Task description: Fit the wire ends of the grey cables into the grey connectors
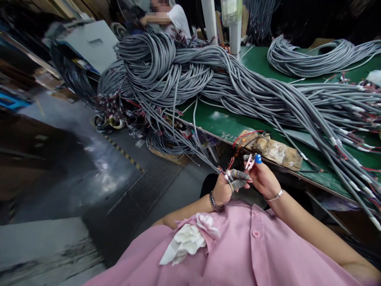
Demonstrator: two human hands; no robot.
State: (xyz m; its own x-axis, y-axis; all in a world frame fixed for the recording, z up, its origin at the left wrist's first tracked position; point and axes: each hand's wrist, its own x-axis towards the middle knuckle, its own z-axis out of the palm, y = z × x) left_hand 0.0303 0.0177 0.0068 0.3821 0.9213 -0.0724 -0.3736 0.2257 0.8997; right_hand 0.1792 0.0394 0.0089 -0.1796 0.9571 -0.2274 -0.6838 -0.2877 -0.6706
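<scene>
My left hand [224, 188], low in front of my chest, is closed around the ends of several grey cables [205, 158]. Grey coverings wrap some of its fingers. White sleeves and thin red wires [231, 162] stick out at the cable ends. Close beside it, my right hand [264, 178] pinches a small pink clip-like piece [249, 163]. A blue cap [258, 159] covers the right thumb. The fingertips of both hands nearly meet, and the fine wire ends between them are too small to make out.
A long heap of grey cables [220, 67] lies along the green table [217, 121], with a coil [309, 59] behind. A taped cardboard-coloured block [276, 153] sits at the table's near edge. More cable bundles [169, 141] hang below. Another person [178, 20] is at the far side.
</scene>
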